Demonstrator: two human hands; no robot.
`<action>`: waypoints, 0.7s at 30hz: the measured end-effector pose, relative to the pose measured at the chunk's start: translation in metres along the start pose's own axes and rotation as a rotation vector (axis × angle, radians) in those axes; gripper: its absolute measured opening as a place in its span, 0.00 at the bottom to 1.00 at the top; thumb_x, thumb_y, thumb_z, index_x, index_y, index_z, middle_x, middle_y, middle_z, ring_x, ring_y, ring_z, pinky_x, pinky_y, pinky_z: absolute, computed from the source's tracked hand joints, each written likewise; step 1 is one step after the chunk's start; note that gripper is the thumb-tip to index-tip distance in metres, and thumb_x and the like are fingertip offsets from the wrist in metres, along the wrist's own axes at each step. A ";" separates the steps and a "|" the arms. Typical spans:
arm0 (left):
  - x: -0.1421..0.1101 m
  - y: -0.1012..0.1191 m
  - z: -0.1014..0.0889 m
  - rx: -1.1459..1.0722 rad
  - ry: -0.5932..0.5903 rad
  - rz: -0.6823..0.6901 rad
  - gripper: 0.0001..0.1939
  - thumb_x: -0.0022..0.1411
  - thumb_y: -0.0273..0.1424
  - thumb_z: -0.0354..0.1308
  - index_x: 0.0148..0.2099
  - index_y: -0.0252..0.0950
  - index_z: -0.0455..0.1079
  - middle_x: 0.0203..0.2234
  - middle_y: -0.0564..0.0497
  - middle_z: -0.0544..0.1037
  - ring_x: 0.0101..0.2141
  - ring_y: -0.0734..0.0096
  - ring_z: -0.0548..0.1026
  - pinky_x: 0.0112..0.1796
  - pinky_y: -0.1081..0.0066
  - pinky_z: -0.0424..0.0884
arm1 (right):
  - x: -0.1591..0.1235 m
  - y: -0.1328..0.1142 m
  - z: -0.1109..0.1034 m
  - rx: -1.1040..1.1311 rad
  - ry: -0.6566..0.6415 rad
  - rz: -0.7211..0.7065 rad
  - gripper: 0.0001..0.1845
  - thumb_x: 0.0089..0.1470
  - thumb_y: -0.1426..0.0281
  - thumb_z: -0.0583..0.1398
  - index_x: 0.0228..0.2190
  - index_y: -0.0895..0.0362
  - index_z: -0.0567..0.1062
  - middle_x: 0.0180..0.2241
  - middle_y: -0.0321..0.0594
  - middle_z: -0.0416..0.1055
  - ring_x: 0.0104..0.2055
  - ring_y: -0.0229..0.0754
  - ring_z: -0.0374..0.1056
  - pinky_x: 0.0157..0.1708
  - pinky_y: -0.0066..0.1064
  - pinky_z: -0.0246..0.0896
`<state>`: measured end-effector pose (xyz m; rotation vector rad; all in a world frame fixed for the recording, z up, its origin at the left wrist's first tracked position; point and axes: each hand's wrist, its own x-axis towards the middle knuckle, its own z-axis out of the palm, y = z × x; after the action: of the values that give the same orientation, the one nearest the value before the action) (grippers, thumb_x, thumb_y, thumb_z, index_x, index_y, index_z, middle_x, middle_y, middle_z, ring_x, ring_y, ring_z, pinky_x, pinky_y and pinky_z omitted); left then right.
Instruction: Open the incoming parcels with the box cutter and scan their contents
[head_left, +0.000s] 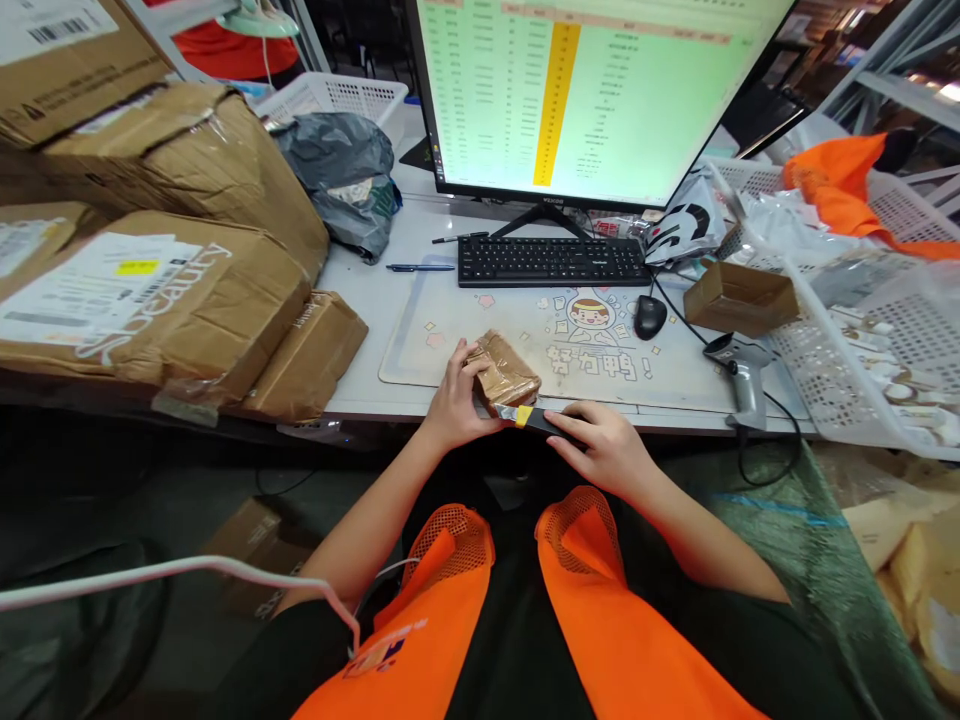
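Near the front edge of the desk, my left hand point(457, 398) grips a small brown parcel point(506, 372) wrapped in shiny clear tape. Its fingers wrap round the parcel's left side. From the right, my right hand point(602, 440) holds a box cutter point(541, 420) with a black handle and a yellow collar. The cutter's blade lies against the near lower edge of the parcel; how deep it goes cannot be seen. Under both hands and beyond them spreads a pale desk mat point(457, 320) with a cartoon print.
Cardboard boxes point(150, 300) pile up on the left. Behind the mat stand a keyboard point(551, 262) and a monitor point(592, 100). To the right are a mouse point(649, 317), an open small box point(741, 298), a barcode scanner point(744, 380) and a white basket point(825, 340).
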<state>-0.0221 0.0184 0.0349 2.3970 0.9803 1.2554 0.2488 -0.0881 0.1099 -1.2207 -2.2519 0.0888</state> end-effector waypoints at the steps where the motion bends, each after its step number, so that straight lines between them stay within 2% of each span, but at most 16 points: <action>1: 0.001 0.002 0.003 -0.010 0.007 -0.021 0.48 0.49 0.45 0.78 0.64 0.41 0.55 0.66 0.33 0.58 0.72 0.36 0.56 0.67 0.38 0.61 | -0.003 0.000 -0.001 -0.006 -0.002 0.005 0.17 0.70 0.63 0.61 0.54 0.56 0.80 0.43 0.48 0.78 0.43 0.48 0.75 0.42 0.39 0.73; 5: 0.005 0.009 0.010 -0.002 0.047 -0.043 0.47 0.46 0.41 0.78 0.63 0.41 0.56 0.61 0.35 0.60 0.66 0.41 0.63 0.65 0.43 0.65 | -0.011 0.003 -0.003 -0.053 0.023 0.029 0.16 0.70 0.63 0.61 0.54 0.55 0.80 0.43 0.48 0.78 0.43 0.48 0.75 0.42 0.39 0.73; 13: 0.007 0.011 0.013 0.002 0.067 -0.048 0.47 0.46 0.44 0.79 0.61 0.41 0.57 0.60 0.37 0.60 0.65 0.41 0.64 0.65 0.43 0.65 | -0.012 -0.001 0.012 -0.184 0.152 -0.039 0.15 0.68 0.66 0.63 0.52 0.56 0.81 0.44 0.50 0.78 0.44 0.49 0.74 0.43 0.40 0.71; 16: 0.007 0.009 0.012 0.001 0.060 -0.036 0.44 0.47 0.42 0.77 0.60 0.41 0.57 0.59 0.37 0.61 0.64 0.42 0.65 0.64 0.44 0.66 | -0.014 0.005 0.013 -0.204 0.161 -0.036 0.15 0.68 0.66 0.63 0.52 0.55 0.82 0.45 0.50 0.78 0.45 0.49 0.74 0.44 0.40 0.70; 18: 0.008 0.007 0.012 0.003 0.067 -0.022 0.40 0.50 0.39 0.74 0.59 0.41 0.58 0.59 0.38 0.61 0.64 0.43 0.65 0.63 0.45 0.67 | -0.017 0.016 0.007 -0.216 0.147 0.008 0.15 0.68 0.64 0.63 0.53 0.53 0.82 0.45 0.49 0.78 0.45 0.49 0.74 0.45 0.40 0.70; 21: 0.009 0.007 0.014 0.030 0.074 -0.023 0.36 0.53 0.38 0.72 0.59 0.40 0.58 0.58 0.37 0.61 0.63 0.44 0.65 0.63 0.45 0.67 | -0.020 0.038 -0.004 -0.218 0.136 0.149 0.16 0.69 0.61 0.61 0.51 0.51 0.83 0.45 0.49 0.79 0.46 0.50 0.75 0.46 0.43 0.70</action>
<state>-0.0040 0.0205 0.0361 2.3701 1.0513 1.3394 0.2877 -0.0823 0.0921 -1.4613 -2.0929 -0.1824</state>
